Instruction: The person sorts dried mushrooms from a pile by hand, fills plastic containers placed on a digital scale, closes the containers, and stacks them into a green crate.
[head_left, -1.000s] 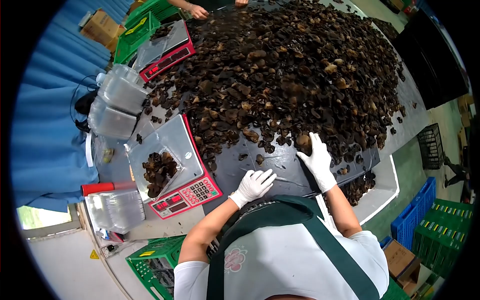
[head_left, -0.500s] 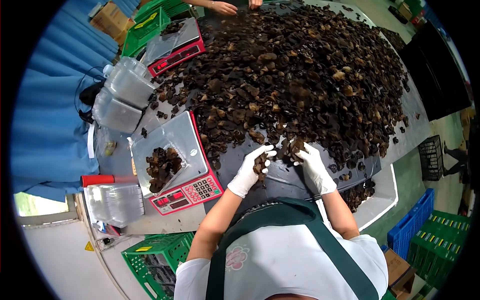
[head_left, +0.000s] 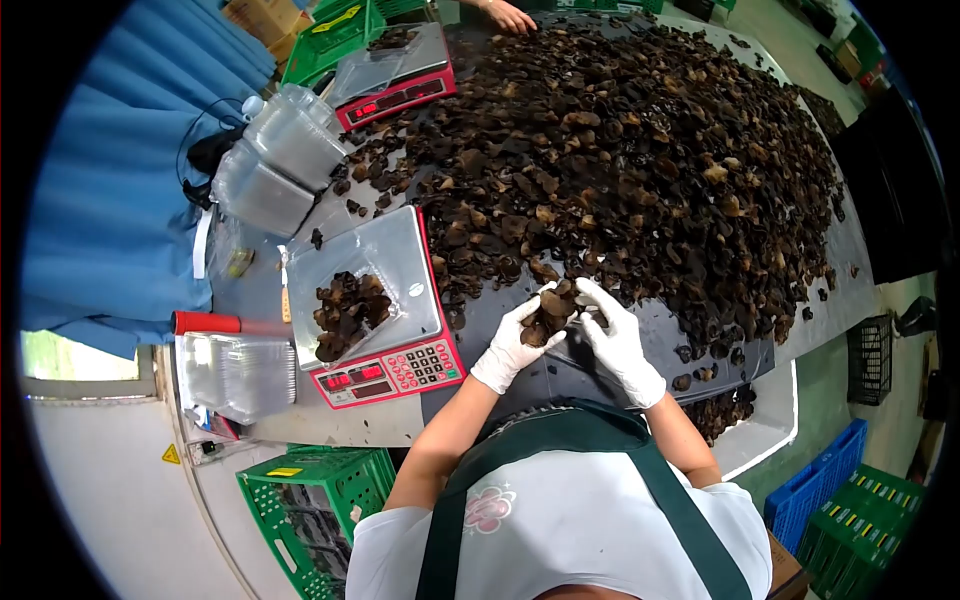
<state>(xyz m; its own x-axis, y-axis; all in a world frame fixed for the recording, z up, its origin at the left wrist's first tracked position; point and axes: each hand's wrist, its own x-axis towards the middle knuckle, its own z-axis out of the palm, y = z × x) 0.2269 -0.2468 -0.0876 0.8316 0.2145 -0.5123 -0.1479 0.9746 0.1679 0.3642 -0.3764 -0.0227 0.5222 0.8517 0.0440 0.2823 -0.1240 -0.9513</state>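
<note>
Between my gloved hands is a clump of dark brown wood ear mushrooms (head_left: 553, 308), just above the table's near edge. My left hand (head_left: 515, 350) is closed around the clump from the left, thumb below and fingers behind. The curled fingers of my right hand (head_left: 622, 348) meet its right side; part of the grip is hidden. Beyond them spreads a large heap of wood ear mushrooms (head_left: 620, 180). On the left, a red digital scale (head_left: 405, 368) bears a clear plastic tray (head_left: 378, 330) with a pile of mushrooms (head_left: 350, 312) in it.
A second scale (head_left: 400, 95) stands farther back, near another person's hand (head_left: 508, 16). Stacked clear trays (head_left: 265, 180) and more trays (head_left: 240, 375) lie left. A white bin (head_left: 770, 425) with mushrooms sits below the right edge. A green crate (head_left: 325, 505) stands below left.
My hands have come together, and the mushrooms they held apart now form one clump. The view has shifted, so the scales appear farther right. Only one of the other person's hands shows now.
</note>
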